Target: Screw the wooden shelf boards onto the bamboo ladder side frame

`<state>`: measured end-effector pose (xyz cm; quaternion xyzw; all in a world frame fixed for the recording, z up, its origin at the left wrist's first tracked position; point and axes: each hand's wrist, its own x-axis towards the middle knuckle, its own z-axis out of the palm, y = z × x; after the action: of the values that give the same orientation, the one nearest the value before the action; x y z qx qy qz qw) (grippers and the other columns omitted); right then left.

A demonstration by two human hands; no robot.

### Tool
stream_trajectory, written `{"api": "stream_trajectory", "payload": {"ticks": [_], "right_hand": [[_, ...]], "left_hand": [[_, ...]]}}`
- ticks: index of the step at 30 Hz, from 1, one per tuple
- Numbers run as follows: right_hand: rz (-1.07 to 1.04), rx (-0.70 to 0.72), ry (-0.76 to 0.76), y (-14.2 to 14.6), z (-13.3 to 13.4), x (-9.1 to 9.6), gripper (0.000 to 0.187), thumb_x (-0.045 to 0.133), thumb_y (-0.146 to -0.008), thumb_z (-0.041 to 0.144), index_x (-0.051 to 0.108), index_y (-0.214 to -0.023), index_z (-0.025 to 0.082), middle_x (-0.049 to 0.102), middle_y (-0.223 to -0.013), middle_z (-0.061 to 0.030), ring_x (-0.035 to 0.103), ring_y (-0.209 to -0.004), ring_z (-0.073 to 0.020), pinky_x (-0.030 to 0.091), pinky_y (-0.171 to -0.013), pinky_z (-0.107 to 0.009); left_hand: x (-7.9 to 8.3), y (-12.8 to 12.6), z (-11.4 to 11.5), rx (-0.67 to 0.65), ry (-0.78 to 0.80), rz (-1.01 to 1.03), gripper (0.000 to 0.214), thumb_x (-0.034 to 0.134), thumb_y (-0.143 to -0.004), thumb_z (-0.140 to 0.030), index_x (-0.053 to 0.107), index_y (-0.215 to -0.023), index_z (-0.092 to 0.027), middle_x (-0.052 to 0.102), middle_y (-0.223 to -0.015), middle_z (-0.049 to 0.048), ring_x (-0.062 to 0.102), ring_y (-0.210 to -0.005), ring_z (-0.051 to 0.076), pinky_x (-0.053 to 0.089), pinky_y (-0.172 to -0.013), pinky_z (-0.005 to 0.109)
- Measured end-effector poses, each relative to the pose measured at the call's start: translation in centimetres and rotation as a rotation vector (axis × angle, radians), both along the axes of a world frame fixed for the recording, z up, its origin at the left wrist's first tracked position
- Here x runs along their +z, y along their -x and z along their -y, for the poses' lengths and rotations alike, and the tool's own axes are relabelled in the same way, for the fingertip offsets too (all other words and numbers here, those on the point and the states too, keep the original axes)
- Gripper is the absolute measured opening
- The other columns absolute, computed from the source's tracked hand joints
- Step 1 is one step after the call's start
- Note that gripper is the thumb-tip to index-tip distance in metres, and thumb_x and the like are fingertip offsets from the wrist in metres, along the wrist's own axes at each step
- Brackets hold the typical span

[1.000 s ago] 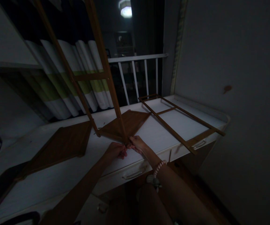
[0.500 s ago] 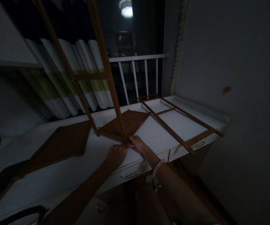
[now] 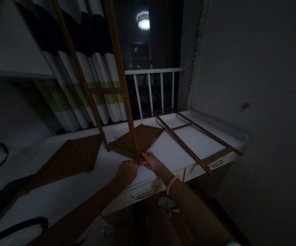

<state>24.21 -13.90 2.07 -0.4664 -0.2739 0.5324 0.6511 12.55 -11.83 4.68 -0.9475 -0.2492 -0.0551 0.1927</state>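
A brown wooden ladder-like frame (image 3: pixel 127 109) stands upright on the white desktop, its front leg coming down between my hands. Against the feet of this frame lies a flat wooden shelf board (image 3: pixel 148 135), its near corner at the front leg. My left hand (image 3: pixel 127 173) is closed in a fist just left of that corner; whatever is inside its fingers is hidden. Wrapped around the foot of the front leg, my right hand (image 3: pixel 150 160) is closed, with a beaded bracelet (image 3: pixel 172 182) on the wrist. The joint itself is too dark and covered to make out.
A second wooden frame (image 3: pixel 181 140) lies flat on the right of the white desk (image 3: pixel 106 181), its end overhanging the front edge. Another wooden board (image 3: pixel 71 159) lies at left. Drawer handles (image 3: pixel 145 194) project below the edge. Behind are a striped curtain (image 3: pixel 86 68) and railing (image 3: pixel 154 71).
The view has tilted slightly upward, so the scene sits a little lower. Both hands stay at the same corner of the upright frame, with the left fist turned slightly.
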Motion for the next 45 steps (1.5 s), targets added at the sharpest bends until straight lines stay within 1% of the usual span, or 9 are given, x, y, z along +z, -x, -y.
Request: {"api": "stream_trajectory", "payload": {"ticks": [3,7,14,18,21,24,30,36,45], "right_hand": [[-0.007,0.017,-0.018,-0.1,-0.2,-0.4,0.030,0.039,-0.077,0.015,0.044,-0.047,0.012,0.044,-0.033,0.0023,0.035,-0.028,-0.0025,0.026,-0.031,-0.013],[-0.003,0.033,-0.031,-0.2,-0.6,-0.9,0.030,0.042,-0.076,0.018,0.045,-0.047,0.012,0.046,-0.035,0.0006,0.034,-0.028,-0.0025,0.027,-0.031,-0.014],[0.000,0.039,-0.083,-0.3,-1.0,-1.8,0.028,0.040,-0.075,0.018,0.047,-0.048,0.011,0.046,-0.036,0.0013,0.040,-0.031,-0.0045,0.031,-0.034,-0.016],[0.006,0.026,-0.088,-0.3,-0.9,-1.7,0.029,0.041,-0.074,0.019,0.045,-0.046,0.013,0.043,-0.033,0.0027,0.038,-0.031,-0.0046,0.030,-0.035,-0.016],[0.010,0.015,-0.079,-0.2,-0.9,-1.6,0.030,0.040,-0.075,0.019,0.044,-0.046,0.013,0.044,-0.033,0.0024,0.037,-0.030,-0.0044,0.027,-0.033,-0.016],[0.008,0.006,-0.068,-0.2,-0.8,-1.5,0.031,0.037,-0.076,0.017,0.044,-0.046,0.013,0.043,-0.032,0.0024,0.037,-0.029,-0.0040,0.027,-0.033,-0.016],[-0.018,-0.010,-0.049,-0.1,-0.8,-1.2,0.031,0.035,-0.077,0.015,0.045,-0.047,0.012,0.044,-0.032,0.0025,0.037,-0.027,-0.0035,0.021,-0.030,-0.015],[-0.051,-0.015,-0.056,0.1,-0.8,-0.8,0.032,0.036,-0.076,0.014,0.042,-0.045,0.013,0.041,-0.029,0.0034,0.034,-0.026,-0.0037,0.025,-0.031,-0.015],[-0.164,0.026,-0.114,-0.1,-0.8,-1.4,0.027,0.041,-0.078,0.018,0.047,-0.052,0.011,0.046,-0.036,0.0006,0.044,-0.033,-0.0079,0.034,-0.037,-0.019]], "left_hand": [[0.4,0.7,-0.6,0.114,0.124,0.164,0.036,0.029,-0.079,-0.029,0.060,-0.071,-0.012,0.063,-0.064,0.0127,0.059,-0.060,0.021,0.039,-0.055,0.030],[0.5,2.1,-2.1,0.044,0.526,0.338,0.043,0.029,-0.077,-0.043,0.058,-0.063,-0.015,0.063,-0.062,0.0050,0.057,-0.059,0.015,0.039,-0.059,0.024],[-0.7,2.7,-3.5,-0.085,1.007,0.487,0.032,0.040,-0.069,-0.038,0.059,-0.058,-0.015,0.064,-0.062,0.0025,0.057,-0.064,0.014,0.041,-0.066,0.025],[-0.7,2.1,-3.3,0.027,1.130,0.479,0.028,0.039,-0.066,-0.034,0.056,-0.056,-0.014,0.056,-0.043,0.0004,0.051,-0.044,0.012,0.039,-0.049,0.024],[-0.2,1.8,-2.8,0.090,0.953,0.440,0.025,0.039,-0.066,-0.028,0.054,-0.051,-0.016,0.055,-0.040,-0.0014,0.050,-0.042,0.012,0.038,-0.051,0.024],[0.2,1.7,-2.1,0.097,0.590,0.347,0.027,0.038,-0.068,-0.023,0.054,-0.048,-0.017,0.057,-0.043,-0.0001,0.053,-0.049,0.014,0.037,-0.067,0.030],[0.1,1.3,-0.6,-0.078,0.050,0.127,0.028,0.034,-0.071,-0.008,0.060,-0.062,-0.012,0.063,-0.058,0.0102,0.056,-0.058,0.019,0.029,-0.076,0.041],[-0.8,0.8,0.2,-0.199,-0.148,0.025,0.027,0.037,-0.068,0.001,0.062,-0.066,-0.008,0.061,-0.058,0.0122,0.057,-0.067,0.021,0.032,-0.076,0.037],[-1.2,2.3,0.3,-0.085,-0.146,0.080,0.023,0.039,-0.070,-0.002,0.061,-0.070,-0.009,0.063,-0.063,0.0113,0.057,-0.071,0.023,0.031,-0.078,0.041]]}}
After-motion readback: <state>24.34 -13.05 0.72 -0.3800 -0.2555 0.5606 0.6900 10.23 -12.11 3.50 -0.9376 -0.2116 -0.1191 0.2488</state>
